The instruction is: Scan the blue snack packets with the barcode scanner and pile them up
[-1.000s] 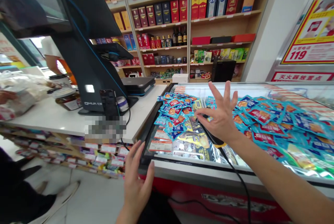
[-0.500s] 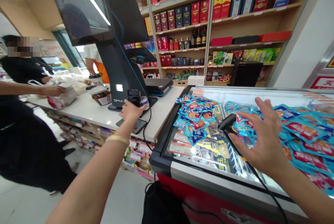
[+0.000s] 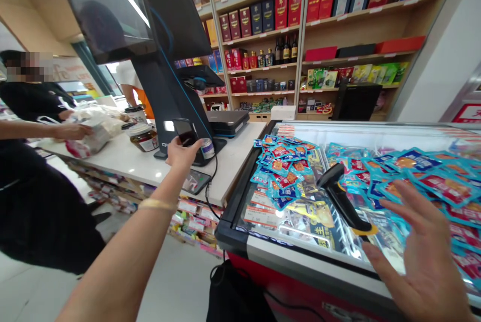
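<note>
My left hand (image 3: 182, 151) is at the base of the black checkout terminal (image 3: 160, 81), its fingers round the lower part of a small dark phone-like device (image 3: 185, 130). A small jar with a white and purple label (image 3: 207, 148) stands just right of the fingertips. Below the hand, a dark flat phone (image 3: 196, 182) lies on the white counter. My right hand (image 3: 421, 247) is spread over the glass freezer top, holding nothing. Left of it lies a black and yellow barcode scanner (image 3: 343, 202) with a cable. Blue and red snack packets (image 3: 285, 164) cover parts of the glass.
A person in black (image 3: 33, 91) stands at the far left. Another arm reaches to a plastic bag (image 3: 92, 136) on the counter (image 3: 146, 172). Jars (image 3: 143, 136) stand beside the terminal. Shelves with boxes and bottles (image 3: 263, 34) line the back.
My right hand has moved right and down, away from the scanner, which now shows in full. My left hand has shifted slightly left and up, and the device it touches is tilted.
</note>
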Available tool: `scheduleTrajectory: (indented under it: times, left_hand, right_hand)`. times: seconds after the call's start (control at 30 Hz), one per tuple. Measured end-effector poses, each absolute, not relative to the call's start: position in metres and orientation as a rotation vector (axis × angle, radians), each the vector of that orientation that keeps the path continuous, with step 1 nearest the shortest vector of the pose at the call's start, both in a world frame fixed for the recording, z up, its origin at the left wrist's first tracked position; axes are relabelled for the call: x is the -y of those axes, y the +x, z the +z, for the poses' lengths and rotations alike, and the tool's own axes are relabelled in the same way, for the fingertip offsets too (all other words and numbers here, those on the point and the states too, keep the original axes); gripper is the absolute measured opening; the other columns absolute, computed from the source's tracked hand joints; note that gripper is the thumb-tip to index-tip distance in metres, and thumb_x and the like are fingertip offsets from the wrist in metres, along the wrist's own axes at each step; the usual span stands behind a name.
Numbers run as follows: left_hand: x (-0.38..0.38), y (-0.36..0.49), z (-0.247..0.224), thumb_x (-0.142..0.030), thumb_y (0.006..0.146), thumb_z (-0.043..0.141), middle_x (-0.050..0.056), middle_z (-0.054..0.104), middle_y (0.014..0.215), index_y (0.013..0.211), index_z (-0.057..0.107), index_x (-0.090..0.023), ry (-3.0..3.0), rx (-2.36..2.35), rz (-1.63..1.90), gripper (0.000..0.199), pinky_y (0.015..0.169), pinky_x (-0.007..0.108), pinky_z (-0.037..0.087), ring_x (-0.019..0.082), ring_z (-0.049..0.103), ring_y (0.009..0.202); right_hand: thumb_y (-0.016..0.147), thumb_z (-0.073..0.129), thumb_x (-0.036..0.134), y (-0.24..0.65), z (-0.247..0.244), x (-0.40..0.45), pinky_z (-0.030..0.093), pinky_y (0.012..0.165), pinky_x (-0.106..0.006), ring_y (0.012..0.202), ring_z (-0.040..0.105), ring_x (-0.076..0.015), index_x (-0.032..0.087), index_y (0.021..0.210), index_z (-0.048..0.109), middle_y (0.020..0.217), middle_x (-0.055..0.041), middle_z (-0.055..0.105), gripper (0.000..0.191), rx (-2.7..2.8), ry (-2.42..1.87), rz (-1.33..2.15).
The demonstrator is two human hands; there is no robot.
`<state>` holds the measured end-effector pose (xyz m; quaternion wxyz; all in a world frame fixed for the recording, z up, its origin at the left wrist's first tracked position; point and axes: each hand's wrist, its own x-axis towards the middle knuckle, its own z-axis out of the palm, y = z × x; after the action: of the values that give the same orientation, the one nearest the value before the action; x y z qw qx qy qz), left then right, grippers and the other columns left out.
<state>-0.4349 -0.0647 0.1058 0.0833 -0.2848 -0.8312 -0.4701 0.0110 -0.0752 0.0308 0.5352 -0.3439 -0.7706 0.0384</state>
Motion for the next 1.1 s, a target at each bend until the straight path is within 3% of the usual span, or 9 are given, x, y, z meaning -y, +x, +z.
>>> scheduleTrajectory:
  times: [0.13,0.23,0.33,0.57,0.67,0.73,0.83,0.97,1.1]
  left_hand:
    - [0.091,-0.352,0.100,-0.051,0.059,0.079,0.010,0.068,0.098,0.101,0.065,-0.012,-1.220,2.481,-2.092,0.059,0.073,0.029,0.050,0.022,0.064,0.089]
    - [0.108,-0.282,0.081,-0.055,0.052,0.083,0.010,0.069,0.090,0.096,0.066,-0.013,-1.516,2.892,-2.227,0.063,0.062,0.026,0.048,0.020,0.064,0.079]
    - [0.118,-0.237,0.070,-0.059,0.055,0.081,0.010,0.069,0.088,0.095,0.067,-0.013,-1.811,3.139,-2.143,0.063,0.060,0.026,0.047,0.020,0.064,0.079]
    - [0.139,-0.230,0.094,-0.065,0.070,0.067,0.012,0.068,0.104,0.106,0.067,-0.016,-2.053,3.006,-2.272,0.060,0.069,0.029,0.052,0.024,0.065,0.093]
    - [0.155,-0.254,0.097,-0.055,0.084,0.055,0.013,0.067,0.109,0.116,0.064,-0.017,-1.604,2.943,-2.598,0.050,0.077,0.035,0.054,0.024,0.065,0.097]
    - [0.166,-0.281,0.092,-0.042,0.087,0.051,0.013,0.066,0.111,0.118,0.062,-0.017,-1.220,2.847,-2.750,0.042,0.079,0.035,0.055,0.023,0.065,0.097]
    - [0.181,-0.325,0.076,-0.027,0.084,0.051,0.010,0.067,0.100,0.104,0.064,-0.018,-0.526,2.710,-2.807,0.025,0.071,0.031,0.056,0.020,0.066,0.089]
    - [0.189,-0.366,0.052,-0.019,0.085,0.053,0.006,0.060,0.090,0.088,0.055,-0.019,0.012,2.674,-2.661,0.004,0.068,0.025,0.055,0.015,0.063,0.083]
    - [0.175,-0.383,0.044,-0.032,0.086,0.060,0.003,0.051,0.092,0.099,0.050,-0.023,0.229,2.736,-2.552,0.019,0.071,0.025,0.054,0.013,0.058,0.081]
  right_hand:
    - [0.083,0.063,0.039,-0.027,0.029,0.100,0.028,0.113,-0.056,0.141,0.032,-0.0345,0.032,0.136,0.049,0.151,-0.0091,0.039,0.055,1.785,-0.704,0.842]
    - [0.089,0.053,0.051,-0.063,0.034,0.115,0.035,0.108,-0.053,0.146,0.023,-0.0281,0.035,0.143,0.041,0.157,-0.0053,0.031,0.058,1.550,-0.660,1.686]
    - [0.087,0.049,0.062,-0.082,0.040,0.121,0.046,0.097,-0.054,0.146,0.023,-0.0281,0.040,0.144,0.038,0.160,-0.0020,0.025,0.062,1.140,-0.634,2.105]
    - [0.085,0.054,0.059,-0.062,0.051,0.110,0.056,0.080,-0.050,0.108,0.064,-0.0295,0.025,0.132,0.055,0.124,-0.0124,0.066,0.058,0.803,-0.651,2.316]
    - [0.082,0.063,0.039,-0.051,0.047,0.109,0.058,0.077,-0.049,0.097,0.069,-0.0266,0.028,0.137,0.050,0.118,-0.0095,0.069,0.058,0.775,-0.591,2.300]
    - [0.075,0.070,0.022,-0.047,0.042,0.111,0.057,0.082,-0.049,0.096,0.069,-0.0233,0.035,0.142,0.042,0.119,-0.0046,0.068,0.074,0.783,-0.590,2.235]
    - [0.068,0.074,0.012,-0.045,0.036,0.116,0.056,0.088,-0.049,0.094,0.069,-0.0196,0.041,0.144,0.036,0.119,-0.0005,0.068,0.090,0.804,-0.582,2.180]
    - [0.067,0.076,0.014,-0.049,0.033,0.116,0.060,0.079,-0.045,0.086,0.070,-0.0185,0.038,0.138,0.045,0.114,0.0001,0.069,0.081,0.776,-0.674,2.134]
    - [0.076,0.070,0.041,-0.051,0.036,0.111,0.061,0.065,-0.047,0.082,0.070,-0.0257,0.025,0.129,0.055,0.107,-0.0085,0.071,0.057,0.622,-0.761,2.209]
